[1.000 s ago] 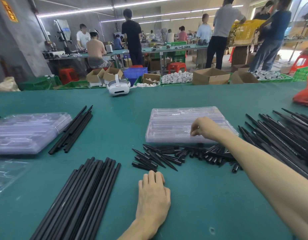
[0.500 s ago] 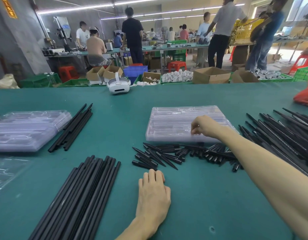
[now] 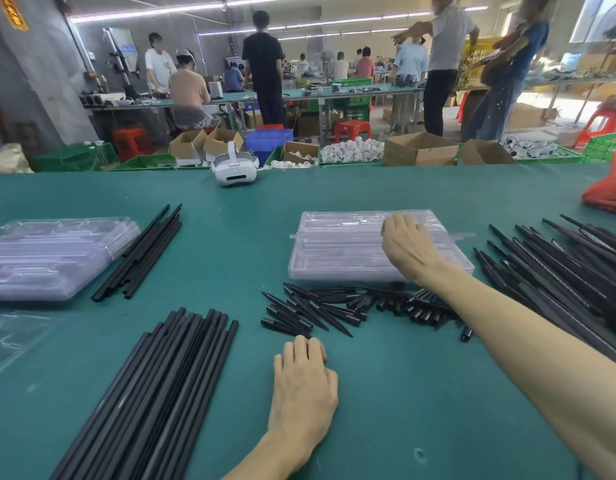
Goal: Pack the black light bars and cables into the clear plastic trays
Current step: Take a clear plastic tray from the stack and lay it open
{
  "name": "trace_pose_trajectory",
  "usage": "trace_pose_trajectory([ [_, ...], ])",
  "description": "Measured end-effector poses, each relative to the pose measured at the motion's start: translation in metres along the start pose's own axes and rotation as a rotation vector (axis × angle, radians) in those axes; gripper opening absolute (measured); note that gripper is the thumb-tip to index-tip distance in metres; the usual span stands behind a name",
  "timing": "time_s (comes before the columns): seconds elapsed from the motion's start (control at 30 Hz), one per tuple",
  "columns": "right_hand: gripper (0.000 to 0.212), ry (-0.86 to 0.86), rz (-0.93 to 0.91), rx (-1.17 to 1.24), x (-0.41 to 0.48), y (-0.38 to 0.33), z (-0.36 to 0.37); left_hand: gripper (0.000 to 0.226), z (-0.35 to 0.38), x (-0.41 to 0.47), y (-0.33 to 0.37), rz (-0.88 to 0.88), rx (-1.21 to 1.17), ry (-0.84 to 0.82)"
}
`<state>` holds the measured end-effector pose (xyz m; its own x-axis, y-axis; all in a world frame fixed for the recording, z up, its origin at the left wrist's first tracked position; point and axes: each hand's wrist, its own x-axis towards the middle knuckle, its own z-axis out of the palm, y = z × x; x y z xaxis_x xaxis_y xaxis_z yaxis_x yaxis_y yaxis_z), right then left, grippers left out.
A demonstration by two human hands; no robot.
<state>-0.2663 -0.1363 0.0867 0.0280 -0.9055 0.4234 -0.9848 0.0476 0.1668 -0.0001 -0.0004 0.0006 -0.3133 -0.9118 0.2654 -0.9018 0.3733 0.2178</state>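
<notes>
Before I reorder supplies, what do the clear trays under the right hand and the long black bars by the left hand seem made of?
Clear trays: thin moulded plastic, glossy; they are see-through, with pressed ribs and glare streaks. Long black bars: matte black, straight and uniform; plastic or coated metal, the look leaves that open.

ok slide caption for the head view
Right hand on clear tray stack, left hand resting on green table.
</notes>
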Motion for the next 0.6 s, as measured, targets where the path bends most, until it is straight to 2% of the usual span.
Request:
trace_pose_trajectory([
  [0.13, 0.007, -0.035, -0.036, -0.034, -0.002, -0.004, 0.004, 0.010, -0.002, 0.000, 0.001, 0.000, -0.003, -0.008],
  [0.23, 0.028, -0.119, -0.064, -0.096, -0.009, -0.005, 0.009, 0.011, -0.001, 0.001, 0.000, 0.000, -0.006, -0.009],
  [0.3, 0.040, -0.149, -0.028, -0.049, -0.010, -0.008, 0.010, 0.011, -0.001, 0.001, 0.001, 0.001, -0.008, -0.007],
  [0.43, 0.037, -0.259, 0.125, 0.021, 0.004, -0.008, 0.003, 0.009, 0.000, 0.002, 0.001, -0.001, -0.019, -0.002],
  [0.53, 0.026, -0.160, 0.128, -0.089, 0.015, -0.007, -0.011, 0.009, 0.001, 0.003, 0.000, -0.003, -0.025, -0.004],
  [0.6, 0.033, -0.113, 0.106, -0.145, 0.019, -0.008, -0.018, 0.010, 0.002, 0.002, 0.000, 0.001, -0.034, 0.006],
])
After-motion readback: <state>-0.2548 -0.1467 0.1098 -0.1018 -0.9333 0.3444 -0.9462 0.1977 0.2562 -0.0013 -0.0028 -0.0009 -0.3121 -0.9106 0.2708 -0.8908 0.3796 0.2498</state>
